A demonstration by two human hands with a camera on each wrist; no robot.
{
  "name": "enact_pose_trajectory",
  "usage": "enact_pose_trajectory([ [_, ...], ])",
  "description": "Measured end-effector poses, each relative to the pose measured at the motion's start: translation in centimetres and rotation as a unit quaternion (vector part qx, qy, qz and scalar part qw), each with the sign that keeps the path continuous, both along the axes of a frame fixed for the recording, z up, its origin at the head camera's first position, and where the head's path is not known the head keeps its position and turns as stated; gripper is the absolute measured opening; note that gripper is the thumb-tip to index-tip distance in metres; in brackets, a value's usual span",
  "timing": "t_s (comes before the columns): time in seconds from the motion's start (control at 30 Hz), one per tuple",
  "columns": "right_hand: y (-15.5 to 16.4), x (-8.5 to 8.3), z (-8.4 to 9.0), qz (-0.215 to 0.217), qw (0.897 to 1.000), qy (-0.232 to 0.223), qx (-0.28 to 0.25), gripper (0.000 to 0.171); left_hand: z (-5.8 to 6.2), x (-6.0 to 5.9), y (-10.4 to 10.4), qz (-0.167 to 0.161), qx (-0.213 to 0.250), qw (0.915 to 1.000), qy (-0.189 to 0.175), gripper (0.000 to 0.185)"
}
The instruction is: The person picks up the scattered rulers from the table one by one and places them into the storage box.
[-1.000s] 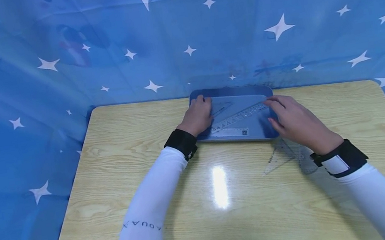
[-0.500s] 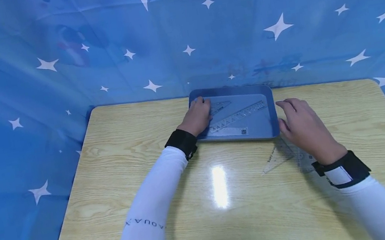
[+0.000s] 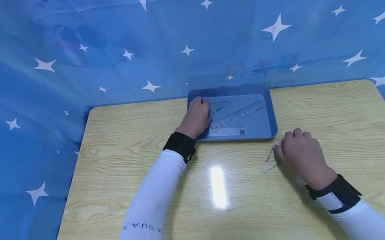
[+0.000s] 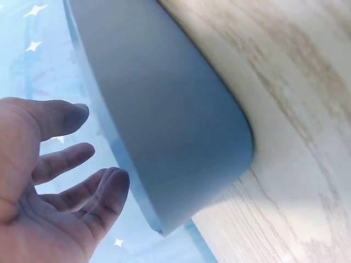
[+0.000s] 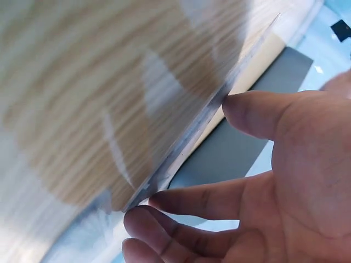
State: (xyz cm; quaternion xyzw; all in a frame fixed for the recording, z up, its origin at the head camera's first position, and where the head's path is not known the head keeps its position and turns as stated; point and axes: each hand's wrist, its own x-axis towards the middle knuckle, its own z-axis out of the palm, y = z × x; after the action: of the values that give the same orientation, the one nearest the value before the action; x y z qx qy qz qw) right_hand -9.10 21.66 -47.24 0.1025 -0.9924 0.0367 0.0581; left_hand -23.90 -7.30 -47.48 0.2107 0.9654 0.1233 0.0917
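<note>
Resting on the near-left rim of the shallow blue rectangular plastic tray [image 3: 270, 116], the left hand [image 3: 197, 118] lies relaxed w/ fingers loosely spread, gripping nothing, apparently steadying the tray at the far edge of the light wood-grain table [image 3: 130, 180]. Right hand [image 3: 299, 156] sits just in front of the tray's near-right corner, thumb and fingertips pinching the edge of a clear plastic set square [image 3: 269, 162], lifted slightly off the tabletop, per wrist view. Inside the tray: a clear straight ruler [image 3: 237, 115] and a smaller clear triangle [image 3: 220, 107], lying flat, approx. diagonal.
</note>
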Motion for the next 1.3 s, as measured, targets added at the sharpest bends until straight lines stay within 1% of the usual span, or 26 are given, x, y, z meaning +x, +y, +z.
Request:
enact_pose_trajectory([
  [0.07, -0.5, 0.7, -0.4, -0.01, 1.0, -0.018, 0.013, 0.048, 0.2, 0.2, 0.0, -0.004, 0.005, 1.0, 0.005, 0.05],
  [0.13, -0.8, 1.3, -0.8, -0.008, 1.0, -0.014, 0.023, 0.052, 0.5, 0.4, 0.0, -0.006, 0.012, 0.9999, 0.009, 0.049],
  [0.27, -1.3, 2.1, -1.4, 0.015, 0.999, 0.029, 0.033, 0.056, 1.1, 1.0, -0.1, -0.012, 0.026, 0.9994, 0.022, 0.044],
  [0.3, -1.4, 2.1, -1.6, 0.02, 0.999, 0.034, 0.033, 0.056, 1.2, 1.1, -0.1, -0.015, 0.028, 0.9991, 0.028, 0.043],
  [0.37, -1.6, 2.2, -1.7, 0.027, 0.999, 0.027, 0.031, 0.056, 1.4, 1.5, -0.3, -0.019, 0.037, 0.9984, 0.038, 0.041],
  [0.53, -2.2, 2.5, -1.6, 0.024, 0.999, -0.022, 0.024, 0.056, 1.6, 2.5, -0.7, -0.026, 0.067, 0.9963, 0.048, 0.039],
  [0.67, -2.8, 2.9, -1.4, 0.032, 0.998, -0.034, 0.029, 0.055, 1.6, 3.5, -0.9, -0.03, 0.081, 0.9945, 0.059, 0.037],
  [0.87, -3.8, 3.3, -1.6, 0.059, 0.998, -0.009, 0.019, 0.047, 1.9, 5.2, -1.3, -0.053, 0.085, 0.9922, 0.076, 0.035],
  [0.97, -4.2, 3.3, -1.6, 0.069, 0.997, -0.001, 0.022, 0.044, 2.1, 6.0, -1.4, -0.064, 0.086, 0.9902, 0.089, 0.034],
  [1.17, -5.2, 3.4, -1.7, 0.09, 0.996, -0.002, 0.03, 0.046, 2.4, 7.6, -1.5, -0.092, 0.094, 0.9859, 0.103, 0.029],
  [1.3, -5.8, 3.4, -2.0, 0.11, 0.993, 0.003, 0.031, 0.049, 2.1, 8.4, -1.8, -0.099, 0.107, 0.983, 0.112, 0.024],
])
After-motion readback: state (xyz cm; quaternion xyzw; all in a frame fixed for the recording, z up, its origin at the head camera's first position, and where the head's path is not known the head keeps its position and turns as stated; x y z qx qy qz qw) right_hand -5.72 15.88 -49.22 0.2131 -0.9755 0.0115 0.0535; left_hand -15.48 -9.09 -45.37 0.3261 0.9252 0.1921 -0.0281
